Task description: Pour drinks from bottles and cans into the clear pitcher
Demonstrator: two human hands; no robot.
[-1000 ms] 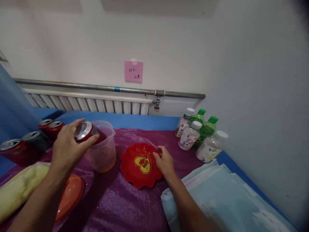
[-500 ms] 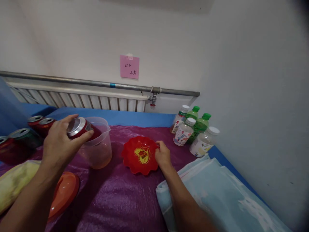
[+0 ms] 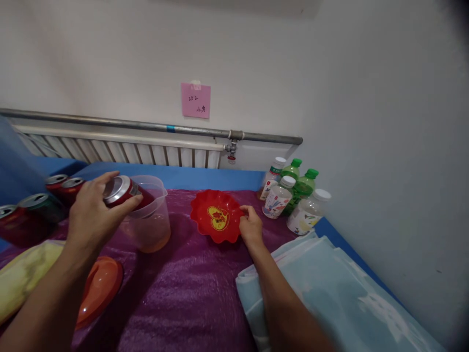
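At the left, my left hand (image 3: 95, 208) is wrapped round a red soda can (image 3: 141, 196), which tilts with its lower part in the mouth of a clear plastic pitcher (image 3: 149, 230). The pitcher has a spout on its right and an orange tint at the base. My right hand (image 3: 251, 227) pinches the right rim of a red scalloped plate (image 3: 205, 217) with a yellow picture in its middle. The plate is just right of the pitcher. Whether the plate rests on the purple cover (image 3: 183, 303) or is slightly raised, I cannot tell.
Several cans (image 3: 39, 208) stand at the far left. An orange lid-like dish (image 3: 100, 288) and a yellow cloth (image 3: 29, 274) lie near my left forearm. Several capped bottles (image 3: 279, 198) stand back right, behind a folded light-blue cloth (image 3: 330, 288). A radiator (image 3: 146, 152) lines the wall.
My right hand has moved the red plate away from me and slightly to the right. My left hand and the can have barely moved.
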